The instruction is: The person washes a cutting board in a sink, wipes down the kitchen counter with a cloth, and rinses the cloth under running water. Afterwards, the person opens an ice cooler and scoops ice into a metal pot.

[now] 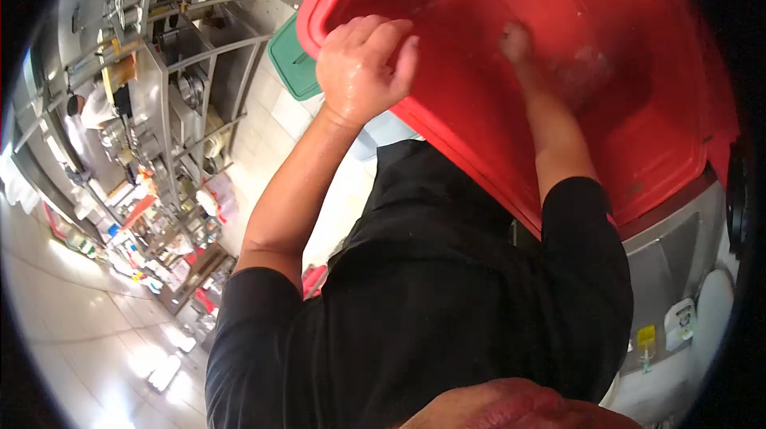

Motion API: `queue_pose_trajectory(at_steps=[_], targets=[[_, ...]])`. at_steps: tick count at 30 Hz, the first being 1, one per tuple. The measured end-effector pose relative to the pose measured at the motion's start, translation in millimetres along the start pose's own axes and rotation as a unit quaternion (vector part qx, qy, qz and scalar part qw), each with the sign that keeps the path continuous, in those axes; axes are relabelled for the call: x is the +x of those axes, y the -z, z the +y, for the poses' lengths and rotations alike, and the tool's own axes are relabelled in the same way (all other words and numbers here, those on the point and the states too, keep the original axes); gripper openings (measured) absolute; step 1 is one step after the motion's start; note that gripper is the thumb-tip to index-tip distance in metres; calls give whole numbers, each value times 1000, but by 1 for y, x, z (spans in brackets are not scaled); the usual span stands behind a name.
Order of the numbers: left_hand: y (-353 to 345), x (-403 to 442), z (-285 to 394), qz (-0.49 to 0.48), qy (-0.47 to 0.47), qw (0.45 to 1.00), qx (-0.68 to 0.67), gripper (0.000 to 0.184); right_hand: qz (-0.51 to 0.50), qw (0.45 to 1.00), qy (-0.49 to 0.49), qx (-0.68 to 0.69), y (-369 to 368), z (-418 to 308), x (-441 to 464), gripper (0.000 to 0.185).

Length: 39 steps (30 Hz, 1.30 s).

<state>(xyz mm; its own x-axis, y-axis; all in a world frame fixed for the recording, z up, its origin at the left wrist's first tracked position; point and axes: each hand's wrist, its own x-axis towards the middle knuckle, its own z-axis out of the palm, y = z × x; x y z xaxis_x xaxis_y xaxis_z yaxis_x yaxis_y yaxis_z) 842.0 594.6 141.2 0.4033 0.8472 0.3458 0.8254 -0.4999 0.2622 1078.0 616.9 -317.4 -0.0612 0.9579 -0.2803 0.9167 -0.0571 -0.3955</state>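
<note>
A large red plastic tub (pixel 471 159) fills the upper right of the view, tilted, with its wide mouth toward me. My left hand (pixel 363 66) is wet and grips the tub's rim at the left corner, fingers curled over the edge and thumb inside. My right hand (pixel 517 42) reaches deep into the tub, near its inner wall. Its fingers look closed, and whatever they may hold is hidden. A pale wet or foamy patch (pixel 586 68) shows on the red surface to the right of that hand.
A green lid or bin (pixel 294 58) stands on the tiled floor behind the tub's left corner. Metal shelving (pixel 179 70) with pans and kitchenware runs along the left. At the right are a steel panel (pixel 674 233), a white bottle (pixel 681 324) and a yellow item (pixel 646 339).
</note>
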Motion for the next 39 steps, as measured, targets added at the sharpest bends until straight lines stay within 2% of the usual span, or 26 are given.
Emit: queue_pose_trajectory(at_steps=[2,3,4,5,6,7,8,9,13,15,17,19,21,22,25,27,30,33,36,39], targets=[[2,-2,-2,42,-2,999,-21,11,131,965,-55,222,14,9,-19,29],[4,-5,-5,54,-5,998,-35,12,105,918,-101,368,28,22,-22,27],[7,-9,-8,66,-4,997,-44,14,67,849,-145,504,45,23,-32,24],[7,-12,-12,93,0,993,-71,15,67,737,-177,648,135,-32,-65,22],[7,-15,-16,120,4,988,-95,17,92,714,-205,663,179,-58,-81,17],[10,-20,-20,134,11,984,-121,18,106,717,-262,638,224,-88,-100,19],[14,-24,-22,149,14,977,-149,19,128,695,-252,661,245,-101,-111,21],[16,-34,-26,152,19,967,-206,22,128,702,-226,663,265,-114,-126,22],[38,-90,-45,231,115,940,-224,29,124,705,-121,688,294,-159,-168,21],[19,-139,-76,287,299,859,-301,31,116,712,-85,687,303,-201,-188,20],[-27,-218,-135,296,463,784,-289,28,121,716,-45,687,308,-250,-203,19],[-62,-307,-196,258,532,793,-149,29,143,723,-21,675,300,-288,-213,18],[-88,-380,-245,182,622,757,-89,36,223,781,9,584,292,-298,-212,17],[-76,-384,-249,133,663,734,-67,38,261,804,23,534,288,-303,-214,17],[-80,-399,-284,69,598,798,-17,42,285,830,48,477,281,-307,-217,16],[-78,-380,-306,39,535,844,-4,45,304,854,85,413,279,-312,-219,17],[-86,-344,-345,34,443,896,9,46,325,860,94,382,274,-309,-217,18],[-100,-315,-387,-6,385,922,25,53,329,870,63,362,273,-312,-218,21],[-116,-302,-414,-48,376,923,63,56,356,857,43,370,273,-324,-215,21],[-118,-296,-426,-103,385,915,66,59,362,850,65,378,269,-318,-213,21]])
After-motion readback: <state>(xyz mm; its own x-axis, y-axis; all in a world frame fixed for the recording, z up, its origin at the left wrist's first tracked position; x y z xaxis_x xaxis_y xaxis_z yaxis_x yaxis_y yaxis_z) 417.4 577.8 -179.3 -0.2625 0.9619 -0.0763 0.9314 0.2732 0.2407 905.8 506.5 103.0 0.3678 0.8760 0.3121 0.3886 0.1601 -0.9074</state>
